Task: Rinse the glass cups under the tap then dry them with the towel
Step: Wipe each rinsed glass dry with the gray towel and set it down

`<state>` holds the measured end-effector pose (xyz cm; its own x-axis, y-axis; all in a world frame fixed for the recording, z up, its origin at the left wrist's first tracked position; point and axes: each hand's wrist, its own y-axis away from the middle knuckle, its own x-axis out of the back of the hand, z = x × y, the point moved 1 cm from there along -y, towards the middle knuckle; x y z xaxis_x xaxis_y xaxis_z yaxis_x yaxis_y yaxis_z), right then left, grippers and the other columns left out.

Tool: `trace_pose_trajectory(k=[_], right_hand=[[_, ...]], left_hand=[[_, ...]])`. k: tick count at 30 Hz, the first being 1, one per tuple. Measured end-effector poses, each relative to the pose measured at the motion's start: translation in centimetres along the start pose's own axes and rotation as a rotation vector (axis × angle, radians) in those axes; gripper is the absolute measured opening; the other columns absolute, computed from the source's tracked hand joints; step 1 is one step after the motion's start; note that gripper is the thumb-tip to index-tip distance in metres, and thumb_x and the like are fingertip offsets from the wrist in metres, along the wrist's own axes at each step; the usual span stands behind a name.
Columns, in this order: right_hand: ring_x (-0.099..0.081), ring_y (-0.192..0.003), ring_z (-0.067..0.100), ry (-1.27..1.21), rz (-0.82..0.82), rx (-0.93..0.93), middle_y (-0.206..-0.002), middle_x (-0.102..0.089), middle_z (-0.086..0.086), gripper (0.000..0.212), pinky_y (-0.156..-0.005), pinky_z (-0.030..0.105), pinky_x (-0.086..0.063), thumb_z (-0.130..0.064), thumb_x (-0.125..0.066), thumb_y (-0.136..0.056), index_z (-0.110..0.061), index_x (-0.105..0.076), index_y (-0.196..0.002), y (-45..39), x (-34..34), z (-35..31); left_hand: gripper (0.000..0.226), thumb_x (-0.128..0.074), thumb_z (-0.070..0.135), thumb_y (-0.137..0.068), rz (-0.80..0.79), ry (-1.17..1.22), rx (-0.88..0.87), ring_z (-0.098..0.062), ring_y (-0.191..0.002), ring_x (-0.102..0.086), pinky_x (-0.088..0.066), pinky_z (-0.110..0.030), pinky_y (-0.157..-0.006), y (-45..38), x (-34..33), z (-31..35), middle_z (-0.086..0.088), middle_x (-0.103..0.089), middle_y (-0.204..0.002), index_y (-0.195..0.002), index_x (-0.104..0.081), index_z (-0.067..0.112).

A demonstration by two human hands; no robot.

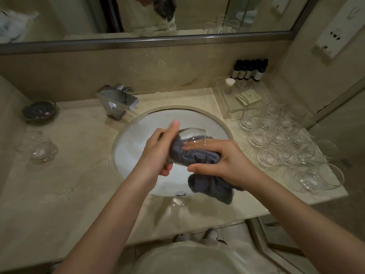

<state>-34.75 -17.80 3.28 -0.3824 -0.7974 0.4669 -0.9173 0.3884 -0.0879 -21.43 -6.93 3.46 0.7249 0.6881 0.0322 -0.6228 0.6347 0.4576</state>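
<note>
I have one glass cup [189,135] tipped on its side over the sink [138,135], and I read this as the drying step. My left hand [158,153] curls round the cup's body to keep it from turning, fingers reaching up along the glass, while my right hand [223,161] grips the grey towel [197,155] and pushes a wad of it into the cup's mouth; the loose end of the towel hangs below my right wrist. Holding the work above the basin makes sense to me, since any drips fall into the bowl and not on the stone. The tap [118,100] stands at the back left of the basin; I see no water running from it. A large cluster of glass cups [286,143] crowds the tabletop [69,184] to the right, and two more [39,148] sit well apart on the left; I judge those the finished ones, though I cannot be sure. The tabletop is pale marble with wet patches near the front edge. Behind it run a mirror [197,14], a row of small dark bottles [249,70] and a clear tray [246,97].
</note>
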Motion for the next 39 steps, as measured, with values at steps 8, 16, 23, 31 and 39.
trace_pose_trajectory(k=[8, 16, 23, 31, 39], right_hand=[[-0.066, -0.069, 0.007, -0.693, -0.193, -0.336, -0.08, -0.071, -0.002, 0.03, -0.07, 0.024, -0.058, 0.002, -0.073, -0.076, -0.009, -0.07, -0.103, -0.4, -0.3, -0.8], [-0.066, -0.107, 0.004, -0.167, -0.05, -0.084, -0.113, -0.072, -0.01, 0.043, -0.096, 0.025, -0.051, -0.011, -0.082, -0.075, -0.025, -0.07, -0.114, -0.8, -0.6, -1.2], [-0.066, -0.07, 0.015, -0.804, -0.306, -0.365, -0.086, -0.07, 0.007, 0.034, -0.064, 0.027, -0.057, -0.002, -0.079, -0.071, -0.013, -0.073, -0.103, -1.2, -0.2, -1.5], [-0.069, -0.087, 0.008, -0.271, -0.1, -0.179, -0.094, -0.076, 0.002, 0.035, -0.085, 0.03, -0.056, -0.003, -0.078, -0.077, -0.022, -0.072, -0.106, -1.8, -0.5, -2.5], [-0.066, -0.059, 0.01, -0.806, -0.22, -0.425, -0.072, -0.07, 0.001, 0.021, -0.062, 0.024, -0.058, -0.007, -0.067, -0.077, -0.009, -0.069, -0.097, -1.6, -1.1, -2.5]], left_hand=[[0.017, -0.056, 0.051, -0.079, 0.189, -0.243, -0.835, -0.008, -0.078, -0.057, -0.043, -0.023, -0.067, -0.1, 0.5, -1.5, 0.027, -0.063, -0.088, -0.091, -0.054, 0.039], [0.026, -0.059, 0.053, -0.089, 0.038, 0.106, -0.197, -0.012, -0.046, -0.041, -0.025, -0.017, -0.037, 0.3, 0.8, 1.1, 0.004, -0.058, -0.068, -0.079, -0.058, 0.029], [0.006, -0.057, 0.036, -0.085, 0.117, -0.154, -0.993, -0.022, -0.082, -0.064, -0.049, -0.037, -0.072, 0.2, 1.4, -1.0, 0.007, -0.067, -0.089, -0.089, -0.059, 0.032], [0.033, -0.064, 0.055, -0.085, 0.065, 0.036, -0.142, -0.007, -0.04, -0.036, -0.024, -0.019, -0.038, -0.2, 1.7, 1.0, 0.008, -0.048, -0.057, -0.074, -0.052, 0.026], [0.024, -0.058, 0.048, -0.078, 0.084, -0.172, -0.867, -0.003, -0.088, -0.06, -0.046, -0.024, -0.074, -0.5, 2.7, -1.0, 0.025, -0.062, -0.09, -0.094, -0.056, 0.031]])
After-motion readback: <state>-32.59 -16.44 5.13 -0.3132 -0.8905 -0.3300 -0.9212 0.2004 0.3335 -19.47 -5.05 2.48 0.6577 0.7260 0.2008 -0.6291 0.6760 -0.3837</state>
